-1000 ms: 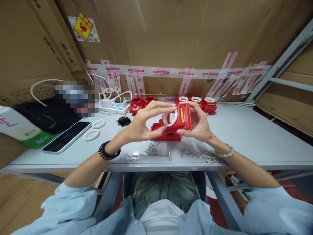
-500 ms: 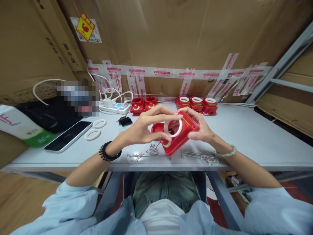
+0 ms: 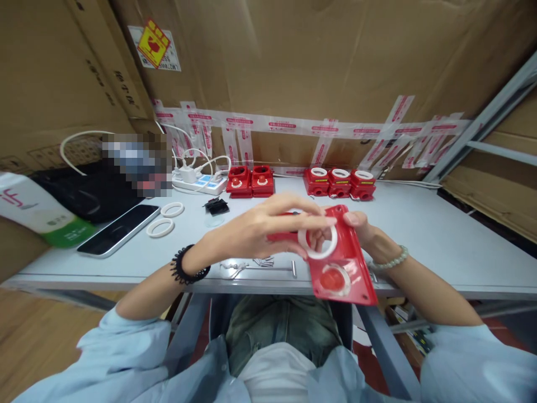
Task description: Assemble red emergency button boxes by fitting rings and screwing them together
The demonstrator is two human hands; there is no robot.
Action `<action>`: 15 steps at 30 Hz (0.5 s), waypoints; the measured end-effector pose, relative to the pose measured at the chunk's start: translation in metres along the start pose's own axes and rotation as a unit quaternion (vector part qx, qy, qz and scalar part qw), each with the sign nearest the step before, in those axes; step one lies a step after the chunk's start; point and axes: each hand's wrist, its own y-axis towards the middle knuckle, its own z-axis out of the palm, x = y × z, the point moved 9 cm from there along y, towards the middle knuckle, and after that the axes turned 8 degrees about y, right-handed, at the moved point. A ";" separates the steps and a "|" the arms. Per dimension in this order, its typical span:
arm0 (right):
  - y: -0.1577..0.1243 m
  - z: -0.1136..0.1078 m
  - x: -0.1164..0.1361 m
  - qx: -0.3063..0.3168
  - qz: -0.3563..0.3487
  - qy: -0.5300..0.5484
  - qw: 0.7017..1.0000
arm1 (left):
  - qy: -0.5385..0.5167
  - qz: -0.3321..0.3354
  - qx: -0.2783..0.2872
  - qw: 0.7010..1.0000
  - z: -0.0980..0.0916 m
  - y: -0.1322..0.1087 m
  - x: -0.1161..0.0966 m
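Note:
A red plastic cover (image 3: 357, 270) with a round opening and a red dome in a pale ring is held tilted above the table's front edge. My right hand (image 3: 364, 228) grips its far right side, thumb on top and fingers behind, some showing through the opening. My left hand (image 3: 264, 224) is closed on a white ring (image 3: 320, 255), fingers along its top and thumb below, with the ring at the cover's opening. Whether the ring is seated cannot be told. Another red part (image 3: 282, 237) shows partly behind my left fingers.
Two red housings (image 3: 262, 184) and three with white rings (image 3: 339, 183) stand at the back. Left lie two loose white rings (image 3: 160, 228), black packets (image 3: 216, 206), a phone (image 3: 119, 230) and a power strip (image 3: 201, 182). Screws (image 3: 264, 261) and a T-handled tool (image 3: 293, 268) lie near the front edge.
The cover has moved right and toward me and turned, so its face with the red dome now shows. Both hands moved with it, the left still on the ring.

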 end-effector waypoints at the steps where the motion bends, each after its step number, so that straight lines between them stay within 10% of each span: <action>1: 0.001 -0.001 -0.004 0.000 0.029 0.056 0.998 | 0.017 -0.026 -0.011 0.999 -0.006 -0.002 0.010; 6: -0.003 -0.047 -0.010 -0.209 0.035 0.134 0.968 | 0.127 -0.228 -0.053 0.964 -0.050 -0.040 0.069; 15: -0.012 -0.062 -0.012 -0.309 -0.024 -0.073 0.948 | 0.255 -0.451 0.226 0.825 -0.065 -0.193 0.138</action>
